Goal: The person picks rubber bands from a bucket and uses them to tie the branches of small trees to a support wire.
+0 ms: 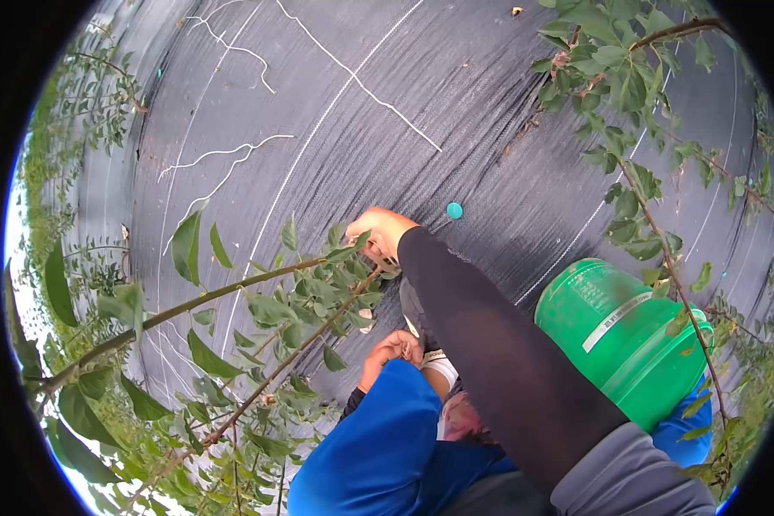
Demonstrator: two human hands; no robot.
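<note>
My right hand (382, 234), reaching out from a black sleeve, has its fingers curled at the tip of a leafy branch (198, 301) that comes in from the left. Leaves partly cover those fingers. A second, thinner branch (318, 334) ends just below this hand. Lower down, my left hand (390, 356) is closed beside my blue-clad knee (387, 430), close to my shoe. What its fingers hold, if anything, is hidden.
Black ground cover (490, 103) with white lines lies below, with pale strings (361, 82) and a teal disc (455, 211) on it. A green bucket (611, 327) lies tilted at my right. Leafy branches (654, 215) hang along the right side.
</note>
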